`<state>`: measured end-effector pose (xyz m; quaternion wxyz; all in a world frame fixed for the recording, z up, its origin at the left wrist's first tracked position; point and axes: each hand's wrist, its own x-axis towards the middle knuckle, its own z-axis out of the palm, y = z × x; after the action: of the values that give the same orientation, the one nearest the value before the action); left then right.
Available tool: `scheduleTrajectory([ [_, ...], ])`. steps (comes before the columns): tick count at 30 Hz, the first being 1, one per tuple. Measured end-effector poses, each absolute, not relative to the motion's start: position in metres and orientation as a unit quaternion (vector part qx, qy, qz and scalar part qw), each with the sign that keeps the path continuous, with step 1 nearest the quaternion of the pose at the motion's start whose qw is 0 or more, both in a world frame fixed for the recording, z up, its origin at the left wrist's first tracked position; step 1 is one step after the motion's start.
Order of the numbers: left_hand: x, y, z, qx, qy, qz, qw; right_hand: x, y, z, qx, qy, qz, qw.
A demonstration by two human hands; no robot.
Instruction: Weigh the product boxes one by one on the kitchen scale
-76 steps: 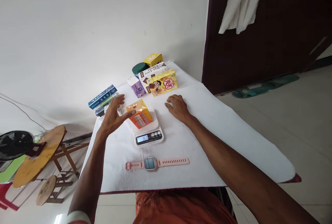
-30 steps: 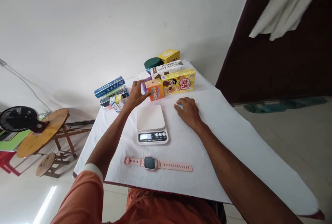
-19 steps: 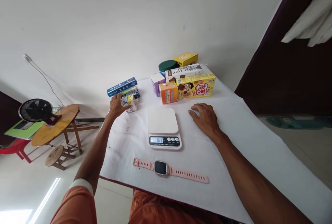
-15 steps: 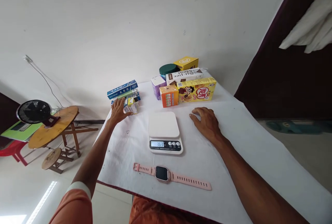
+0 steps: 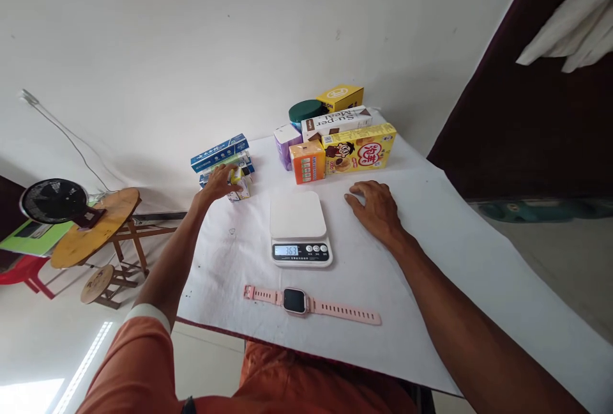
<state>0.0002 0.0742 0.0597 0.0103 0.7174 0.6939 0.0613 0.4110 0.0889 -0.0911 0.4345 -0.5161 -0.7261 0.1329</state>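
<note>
The small white-and-yellow box [image 5: 242,191] sits between the thumb and fingers of the left hand [image 5: 214,186], which are spread about it; whether they grip it I cannot tell. Just beyond those fingers lies a long blue box [image 5: 220,153]. To their right is a digital scale [image 5: 297,217], and past it the right hand [image 5: 376,209] rests on the white cloth [image 5: 357,267], fingers released and loosely bent. Beyond the right fingertips stand a yellow snack box [image 5: 361,151] and an orange pack [image 5: 308,165].

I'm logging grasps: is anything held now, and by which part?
The left hand is at the small white-and-yellow box, but whether it grips cannot be told. The right hand rests on the table, holding nothing visible.
</note>
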Motion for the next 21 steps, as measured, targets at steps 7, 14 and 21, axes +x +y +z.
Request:
scheduleTrajectory([
  [7, 0.013, 0.072, 0.081, 0.710, 0.684, 0.166, 0.029, 0.409, 0.088, -0.088, -0.520, -0.722, 0.130, 0.437],
  [14, 0.077, 0.035, 0.109, 0.762, 0.591, 0.260, 0.054, 0.407, 0.089, -0.085, -0.534, -0.714, 0.140, 0.431],
  [21, 0.134, 0.006, 0.083, 0.815, 0.534, 0.214, 0.066, 0.407, 0.087, -0.082, -0.536, -0.714, 0.138, 0.428],
])
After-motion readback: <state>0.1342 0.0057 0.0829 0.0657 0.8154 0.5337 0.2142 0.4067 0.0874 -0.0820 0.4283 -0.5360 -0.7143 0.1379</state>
